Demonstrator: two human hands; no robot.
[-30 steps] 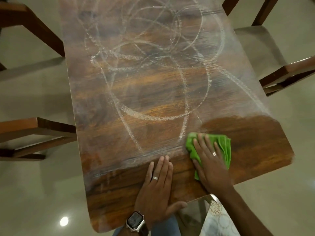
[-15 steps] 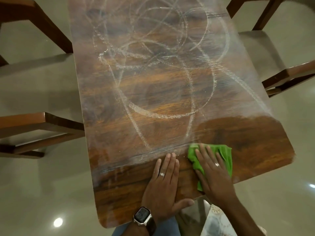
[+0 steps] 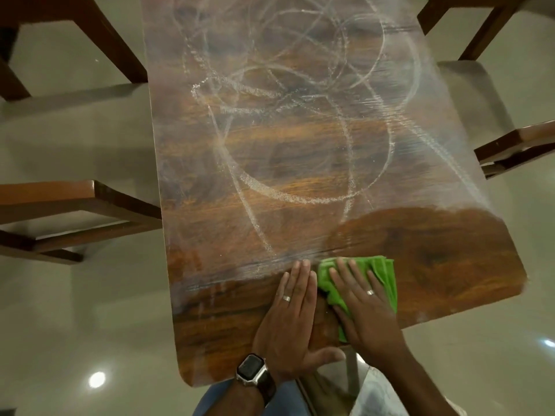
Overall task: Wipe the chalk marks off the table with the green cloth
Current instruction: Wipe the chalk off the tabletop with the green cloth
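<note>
— Where is the cloth, and what are your hands doing?

— My right hand [image 3: 365,307] lies flat on the folded bright green cloth [image 3: 383,273], fingers straight and spread, pressing it onto the dark brown wooden table [image 3: 450,265] near its close edge. My left hand [image 3: 288,319] is flat on the bare wood just beside it, fingers straight and together, holding nothing; the little finger touches the cloth's left edge. A dark square wristwatch [image 3: 250,370] sits on that wrist.

— Any containers about?

— None that I can see. White chalk marks [image 3: 300,199], loops and long strokes, cover the far and middle tabletop; the near right corner shows clean wood.

— Anything different from a second ago?

— The cloth and my right hand have slid left, closing the gap to my left hand. The chalk loops look the same.

— Around the table?

— Brown wooden chairs [image 3: 75,205] on both sides, on a pale glossy floor [image 3: 90,325].
</note>
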